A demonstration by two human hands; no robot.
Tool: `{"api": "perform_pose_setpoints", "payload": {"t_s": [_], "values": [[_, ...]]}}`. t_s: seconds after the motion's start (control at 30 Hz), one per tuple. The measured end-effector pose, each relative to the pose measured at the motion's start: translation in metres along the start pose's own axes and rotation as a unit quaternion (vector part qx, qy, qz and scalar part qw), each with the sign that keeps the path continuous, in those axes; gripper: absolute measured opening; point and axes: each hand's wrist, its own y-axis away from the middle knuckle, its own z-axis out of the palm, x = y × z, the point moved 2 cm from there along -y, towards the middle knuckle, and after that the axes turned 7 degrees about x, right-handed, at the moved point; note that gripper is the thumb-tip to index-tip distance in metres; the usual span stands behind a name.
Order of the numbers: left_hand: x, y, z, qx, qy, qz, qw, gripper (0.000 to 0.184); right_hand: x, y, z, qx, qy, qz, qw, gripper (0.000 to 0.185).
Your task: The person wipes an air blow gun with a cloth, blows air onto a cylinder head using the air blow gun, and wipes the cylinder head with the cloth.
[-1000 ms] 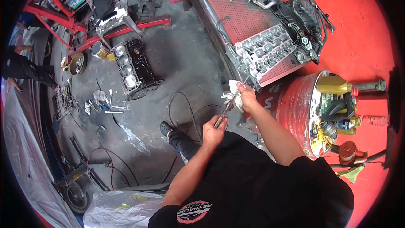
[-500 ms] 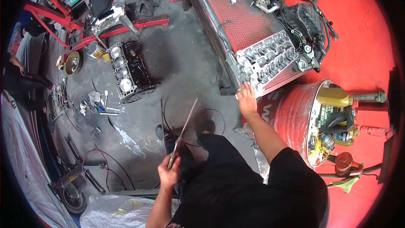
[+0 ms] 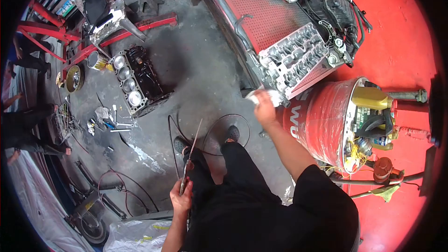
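Left hand (image 3: 181, 196): grip clenched round the near end of a thin rod-like tool (image 3: 190, 161), which sits out in front of the legs over the concrete floor (image 3: 200, 46), touching nothing else that I can see. Long axis runs away from the body, leaning slightly right, slim tip pointing ahead past the shoes (image 3: 232, 133). Held by one end, probably so the full length projects and the tip clears the legs. A dark hose (image 3: 171, 130) loops on the floor beside it; can't tell if it joins the tool. Right hand (image 3: 265, 108): motion-blurred, grip closed on a bunched white cloth (image 3: 276, 97) at the near corner of the red perforated tabletop (image 3: 266, 18); can't tell whether cloth touches the edge. Arm is out to the side, which looks like a way of having cloth and tool well apart. Cylinder head (image 3: 295, 58) lies flat on that tabletop right by the cloth, long axis slanting from the near edge toward the far right, valve-gear side up, likely for access. Engine block (image 3: 144, 79) rests on the floor, bores facing up in one row, presumably down there for weight. Red drum (image 3: 312, 121) stands just beside the tabletop, bottles (image 3: 371, 97) on top.
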Motion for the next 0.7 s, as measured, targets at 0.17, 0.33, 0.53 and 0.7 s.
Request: {"api": "perform_pose_setpoints", "payload": {"t_s": [0.17,0.33,0.53,0.7], "values": [[0.004,-0.005,-0.004,0.018,0.007,0.021,1.0,0.026,-0.057,0.06,-0.01,0.066,-0.158,0.124,0.977,0.034],[-0.005,-0.011,-0.012,0.026,0.002,0.032,0.999,0.026,0.05,0.053,0.008,0.444,-0.101,0.466,0.759,0.052],[-0.005,-0.009,-0.048,0.0,-0.022,-0.013,1.0,0.027,0.006,-0.035,0.037,0.467,0.033,0.55,0.692,0.037],[-0.009,-0.022,-0.085,0.012,-0.011,-0.009,1.0,0.029,-0.008,-0.026,0.055,0.327,0.06,0.482,0.81,0.045]]}}
